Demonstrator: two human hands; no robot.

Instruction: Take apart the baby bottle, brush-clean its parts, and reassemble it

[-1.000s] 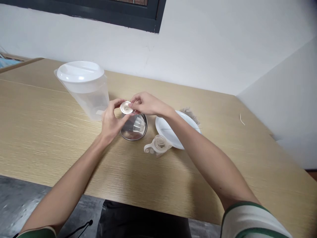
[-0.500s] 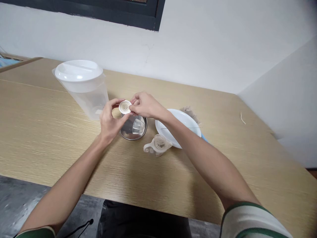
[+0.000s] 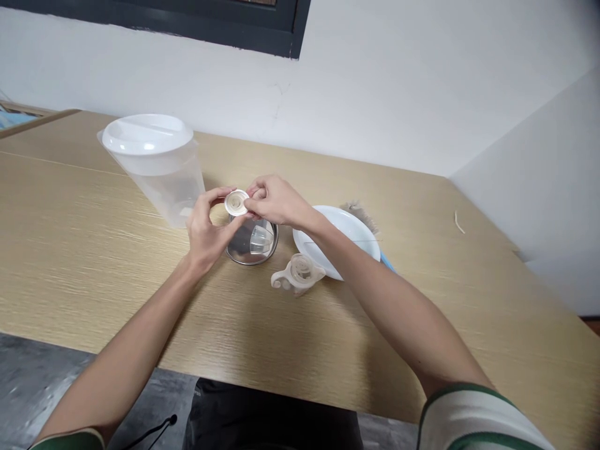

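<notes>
Between my two hands is a small round white cap [image 3: 235, 202] with a ringed inside facing me. My left hand [image 3: 209, 228] grips its left and lower rim between thumb and fingers. The fingers of my right hand [image 3: 272, 200] pinch its right edge. Below them stands a round metal bowl [image 3: 241, 250], partly covered by my hands, with a small clear plastic cup [image 3: 261, 239] lying tilted in it. To the right of the bowl sits a small translucent bottle piece [image 3: 300, 270] with a looped handle.
A tall translucent pitcher [image 3: 159, 169] with a white lid stands at left. Under my right forearm lies a white plate [image 3: 344, 222], with a greyish bristly thing [image 3: 360, 214] behind it and a blue strip [image 3: 387, 262] at its edge. A pale short strand [image 3: 459, 222] lies far right.
Hardly anything differs. Both hands keep hold of the cap in the same place, and the view has shifted very slightly.
</notes>
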